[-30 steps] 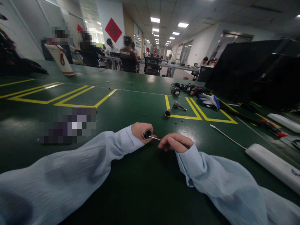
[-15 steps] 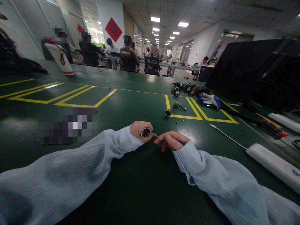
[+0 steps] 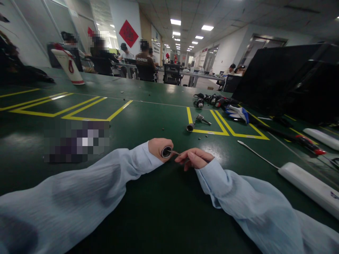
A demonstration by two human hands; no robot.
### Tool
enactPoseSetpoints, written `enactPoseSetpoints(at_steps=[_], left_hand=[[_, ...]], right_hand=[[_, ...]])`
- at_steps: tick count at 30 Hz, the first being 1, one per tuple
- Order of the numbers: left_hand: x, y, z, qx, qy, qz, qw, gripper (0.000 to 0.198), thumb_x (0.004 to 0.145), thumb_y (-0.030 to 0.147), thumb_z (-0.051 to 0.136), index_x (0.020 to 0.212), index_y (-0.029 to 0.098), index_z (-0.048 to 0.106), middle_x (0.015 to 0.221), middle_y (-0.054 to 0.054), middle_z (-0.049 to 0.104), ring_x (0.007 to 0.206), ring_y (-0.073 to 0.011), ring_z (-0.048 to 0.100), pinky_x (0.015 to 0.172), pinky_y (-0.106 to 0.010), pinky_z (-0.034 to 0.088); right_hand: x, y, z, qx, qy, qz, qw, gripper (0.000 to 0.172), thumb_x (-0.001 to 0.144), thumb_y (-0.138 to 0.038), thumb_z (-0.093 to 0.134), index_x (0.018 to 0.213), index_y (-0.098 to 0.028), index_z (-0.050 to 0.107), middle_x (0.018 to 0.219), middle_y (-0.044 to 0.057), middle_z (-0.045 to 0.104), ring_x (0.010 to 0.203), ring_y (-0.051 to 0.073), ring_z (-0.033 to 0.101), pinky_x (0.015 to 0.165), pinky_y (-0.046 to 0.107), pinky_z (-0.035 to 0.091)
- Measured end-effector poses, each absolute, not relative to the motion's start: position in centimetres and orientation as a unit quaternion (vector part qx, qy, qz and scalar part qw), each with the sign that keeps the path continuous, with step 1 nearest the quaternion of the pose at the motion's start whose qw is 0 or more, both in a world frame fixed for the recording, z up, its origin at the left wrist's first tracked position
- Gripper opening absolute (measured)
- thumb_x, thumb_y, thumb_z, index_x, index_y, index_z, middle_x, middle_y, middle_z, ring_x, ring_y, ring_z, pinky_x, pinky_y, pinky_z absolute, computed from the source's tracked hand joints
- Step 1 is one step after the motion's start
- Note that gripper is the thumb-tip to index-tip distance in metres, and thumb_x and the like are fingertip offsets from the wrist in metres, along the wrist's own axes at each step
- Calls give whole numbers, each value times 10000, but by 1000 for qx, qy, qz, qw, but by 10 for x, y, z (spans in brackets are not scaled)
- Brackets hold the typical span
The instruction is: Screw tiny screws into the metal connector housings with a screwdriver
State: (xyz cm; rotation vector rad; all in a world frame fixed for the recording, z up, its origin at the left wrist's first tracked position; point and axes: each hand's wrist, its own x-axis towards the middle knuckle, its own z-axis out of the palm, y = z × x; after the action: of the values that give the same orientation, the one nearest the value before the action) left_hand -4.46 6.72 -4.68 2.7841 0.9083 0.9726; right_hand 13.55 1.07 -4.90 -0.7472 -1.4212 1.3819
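My left hand (image 3: pixel 156 147) is wrapped round a short metal cylinder (image 3: pixel 166 152) whose round open end, dark inside, faces me. A thin metal rod (image 3: pixel 175 152) reaches from that opening toward the right. My right hand (image 3: pixel 196 158) pinches the rod between thumb and fingers, and the rod's other end is hidden in the grip. Both hands are above the green table. Beyond them lie a small metal cup-shaped part (image 3: pixel 190 127) and a metal piece with a narrow shaft (image 3: pixel 203 119). A few tiny dark nuts or similar bits (image 3: pixel 206 136) are nearby.
Yellow tape (image 3: pixel 212 133) marks boxes on the green table (image 3: pixel 159 211). Toward the right are black tools (image 3: pixel 209 100), a blue-and-white glove (image 3: pixel 237 113), a red-handled tool (image 3: pixel 308 144), a white power strip (image 3: pixel 307 183) and a cable. A white container (image 3: pixel 69 67) stands far left; people sit behind.
My left hand and the cylinder have shifted slightly right and down, and the cylinder's opening has turned a little. My right hand has barely moved, still pinching the rod.
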Motion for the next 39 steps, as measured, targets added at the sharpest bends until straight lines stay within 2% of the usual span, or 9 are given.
enactPoseSetpoints(at_steps=[6, 10, 16, 21, 27, 33, 39], left_hand=[[-46, 66, -45, 900, 264, 337, 85, 133, 687, 248, 510, 597, 159, 469, 539, 25, 512, 481, -64, 481, 464, -161, 379], [-44, 65, -44, 896, 282, 331, 87, 150, 679, 268, 520, 588, 163, 465, 530, 31, 503, 470, -62, 473, 449, -161, 367], [-41, 66, -43, 871, 370, 320, 35, 225, 708, 341, 520, 581, 160, 474, 509, 32, 490, 449, -70, 453, 438, -178, 345], [-41, 66, -44, 880, 377, 289, 3, 215, 708, 331, 520, 588, 155, 492, 523, 27, 501, 476, -78, 465, 462, -181, 351], [-41, 66, -44, 870, 380, 315, 7, 238, 721, 350, 500, 582, 158, 478, 511, 28, 494, 463, -73, 454, 453, -179, 348], [-41, 71, -46, 838, 378, 390, 60, 287, 658, 390, 559, 521, 162, 450, 436, 52, 442, 394, -54, 396, 395, -170, 316], [-40, 69, -43, 838, 378, 387, 71, 303, 652, 413, 571, 532, 158, 461, 453, 47, 457, 405, -52, 405, 401, -170, 320]], right_hand=[[137, 16, -50, -280, -528, 651, 468, 242, 717, -393, 592, 735, -157, 641, 781, 63, 681, 675, 130, 586, 508, 222, 473], [137, 15, -49, -277, -527, 649, 472, 239, 725, -391, 583, 738, -160, 640, 776, 60, 683, 663, 127, 585, 512, 225, 469], [137, 6, -46, -319, -623, 503, 508, 214, 793, -333, 502, 741, -176, 638, 755, 49, 680, 659, 125, 584, 536, 232, 467], [134, 2, -44, -378, -678, 396, 491, 235, 813, -315, 462, 751, -174, 639, 739, 47, 664, 642, 127, 580, 542, 245, 461], [132, 5, -53, -362, -747, 284, 480, 192, 815, -293, 451, 795, -203, 619, 780, 50, 642, 705, 151, 578, 653, 306, 464], [128, 5, -50, -290, -799, 205, 485, 134, 805, -192, 438, 812, -217, 569, 803, 54, 655, 797, 159, 588, 747, 333, 446], [129, 5, -51, -281, -787, 208, 508, 117, 793, -205, 470, 791, -210, 586, 777, 48, 658, 768, 151, 593, 723, 318, 458]])
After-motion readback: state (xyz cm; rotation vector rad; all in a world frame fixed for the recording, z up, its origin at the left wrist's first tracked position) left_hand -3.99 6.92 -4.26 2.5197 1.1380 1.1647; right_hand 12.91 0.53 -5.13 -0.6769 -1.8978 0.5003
